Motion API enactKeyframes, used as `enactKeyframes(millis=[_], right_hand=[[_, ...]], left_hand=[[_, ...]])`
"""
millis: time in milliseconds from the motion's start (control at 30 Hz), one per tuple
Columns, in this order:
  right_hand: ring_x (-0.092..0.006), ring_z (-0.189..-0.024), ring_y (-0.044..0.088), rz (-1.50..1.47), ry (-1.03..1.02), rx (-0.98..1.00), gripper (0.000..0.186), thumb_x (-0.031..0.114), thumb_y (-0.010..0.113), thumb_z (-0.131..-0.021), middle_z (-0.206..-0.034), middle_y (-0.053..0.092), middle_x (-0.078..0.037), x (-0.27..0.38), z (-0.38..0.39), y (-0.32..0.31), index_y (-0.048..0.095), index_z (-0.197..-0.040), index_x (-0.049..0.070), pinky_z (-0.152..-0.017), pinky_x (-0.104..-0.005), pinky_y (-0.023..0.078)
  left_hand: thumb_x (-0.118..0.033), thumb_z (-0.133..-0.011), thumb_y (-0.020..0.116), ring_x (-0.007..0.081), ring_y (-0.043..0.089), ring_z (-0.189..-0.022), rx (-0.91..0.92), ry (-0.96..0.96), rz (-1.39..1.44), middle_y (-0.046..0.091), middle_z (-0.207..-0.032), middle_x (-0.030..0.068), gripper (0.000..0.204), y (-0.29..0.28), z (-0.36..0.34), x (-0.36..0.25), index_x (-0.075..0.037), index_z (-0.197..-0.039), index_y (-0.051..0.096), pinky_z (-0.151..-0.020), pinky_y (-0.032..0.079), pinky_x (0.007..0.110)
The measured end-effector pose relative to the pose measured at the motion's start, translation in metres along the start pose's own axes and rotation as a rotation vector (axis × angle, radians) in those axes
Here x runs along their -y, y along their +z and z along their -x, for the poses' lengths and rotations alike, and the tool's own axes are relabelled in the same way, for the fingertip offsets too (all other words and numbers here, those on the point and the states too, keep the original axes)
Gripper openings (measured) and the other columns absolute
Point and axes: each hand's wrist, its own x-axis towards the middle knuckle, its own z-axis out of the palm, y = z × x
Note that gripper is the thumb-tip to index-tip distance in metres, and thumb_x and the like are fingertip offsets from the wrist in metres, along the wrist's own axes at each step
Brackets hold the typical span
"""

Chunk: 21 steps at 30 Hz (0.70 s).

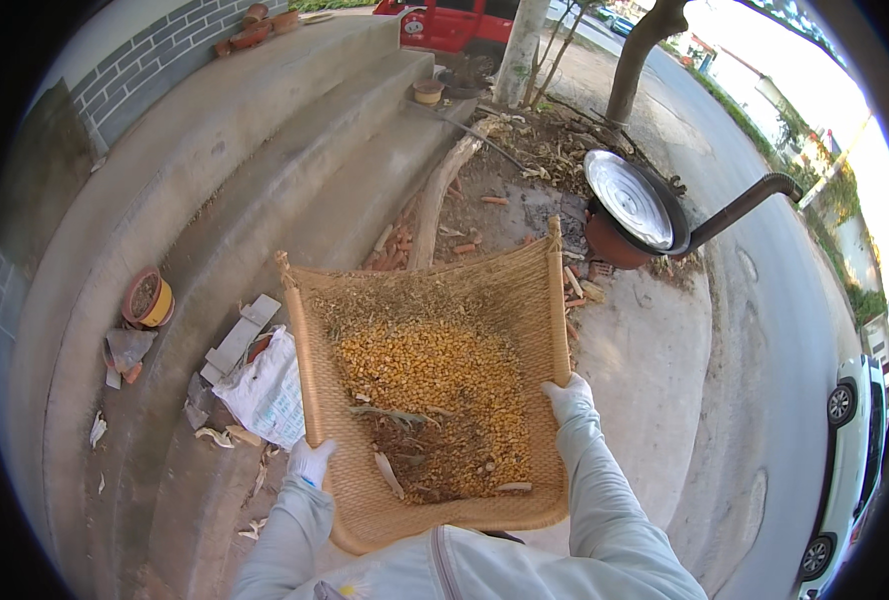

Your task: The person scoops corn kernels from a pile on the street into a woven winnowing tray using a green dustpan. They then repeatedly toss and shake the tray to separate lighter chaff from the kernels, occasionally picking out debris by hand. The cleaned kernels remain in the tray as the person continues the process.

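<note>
Clock directions are taken from the centre of the basket, with twelve o'clock away from the body. Nearest the body, a woven winnowing basket (350,505) is held out in front of the torso. Its left rim is gripped at eight o'clock by the left hand (312,462), and its right rim at three o'clock by the right hand (569,398); the fingers beneath are hidden. Inside, yellow maize kernels (430,360) are spread over the middle and toward four o'clock. Brown chaff (405,440) is gathered toward seven o'clock, and pale husk pieces (390,476) are mixed in.

The step in hand is judged to be winnowing, with separation incomplete. For the next move, a firm, even hold on both rims appears to be required, with the basket tossed or shaken so that debris is shed and kernels are retained; large husks could be picked out by hand.

Farther off, a white printed sack (270,385) is noted at nine o'clock, a flowerpot (152,303) at ten, and a silver lid (627,198) between one and two. Farthest, a red vehicle (450,25) is observed at twelve.
</note>
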Motion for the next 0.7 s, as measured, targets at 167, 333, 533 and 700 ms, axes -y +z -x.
enactKeyframes(millis=[167,333,533,700], right_hand=[[-0.0236,-0.088,0.077,-0.031,-0.082,-0.105,0.039,0.027,0.089,-0.089,-0.096,0.083,-0.013,0.016,0.010,-0.015,0.081,-0.116,0.001,-0.084,-0.0400,0.059],[-0.0249,-0.090,0.078,-0.185,-0.236,-0.175,0.032,0.021,0.083,-0.095,-0.097,0.083,-0.014,0.102,0.067,-0.066,0.080,-0.119,-0.001,-0.086,-0.0403,0.060],[-0.0270,-0.100,0.080,0.186,-0.079,-0.133,0.044,0.033,0.085,-0.090,-0.105,0.083,-0.017,0.054,-0.024,0.001,0.079,-0.122,0.002,-0.090,-0.0415,0.060],[-0.0219,-0.088,0.077,0.087,0.014,-0.026,0.037,0.029,0.089,-0.088,-0.095,0.082,-0.012,0.009,0.022,-0.002,0.081,-0.114,0.004,-0.084,-0.0391,0.060]], left_hand=[[-0.037,-0.091,0.089,0.0350,0.076,-0.116,-0.121,-0.008,0.046,0.081,-0.123,0.0218,0.064,0.022,-0.015,-0.009,0.007,-0.134,0.074,-0.107,0.054,0.041],[-0.044,-0.094,0.087,0.0330,0.076,-0.121,-0.082,-0.038,0.107,0.081,-0.128,0.0224,0.066,0.004,-0.030,0.003,0.006,-0.134,0.076,-0.106,0.054,0.042],[-0.047,-0.093,0.085,0.0355,0.078,-0.117,-0.071,-0.232,0.111,0.081,-0.121,0.0265,0.064,0.038,-0.068,-0.011,0.005,-0.130,0.077,-0.102,0.057,0.045],[-0.053,-0.090,0.085,0.0424,0.078,-0.111,-0.057,-0.214,-0.259,0.082,-0.113,0.0255,0.069,0.021,-0.017,0.030,0.006,-0.125,0.079,-0.100,0.057,0.047]])
